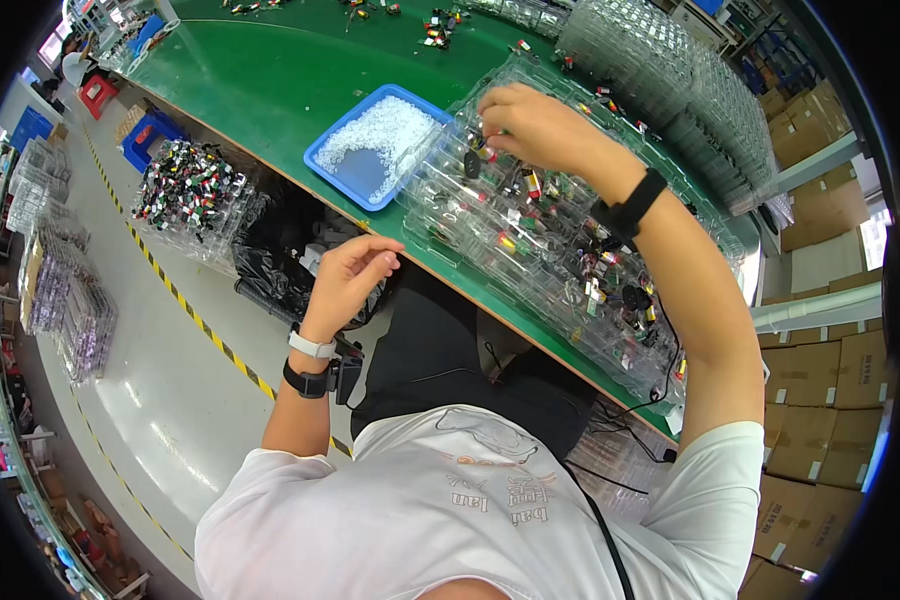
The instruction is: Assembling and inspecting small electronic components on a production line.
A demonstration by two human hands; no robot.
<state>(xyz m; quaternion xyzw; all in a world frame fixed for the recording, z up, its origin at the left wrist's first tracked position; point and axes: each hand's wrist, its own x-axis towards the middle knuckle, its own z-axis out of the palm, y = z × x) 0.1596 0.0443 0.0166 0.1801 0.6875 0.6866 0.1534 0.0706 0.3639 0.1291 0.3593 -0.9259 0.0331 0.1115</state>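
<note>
My right hand [532, 126] reaches over the far end of a clear plastic tray [425, 205], palm down with its fingers curled together. Just below its fingertips is a small black round part [472, 164] beside a red-and-white piece; whether the fingers grip either is hidden. Many small wired parts with red, white and yellow bits fill the tray's compartments. My left hand [350, 278] hovers in front of the table's near edge, thumb and forefinger brought together. Anything between those fingers is too small to make out. Left of the tray stands a blue tray [320, 166] of small white pieces.
The green table [260, 75] carries scattered parts [438, 28] at its far side and tall stacks of clear trays [660, 85] at the right. On the floor at left sit a heaped parts bin [190, 190] and a black bag [280, 245]. Cardboard boxes [830, 385] line the right.
</note>
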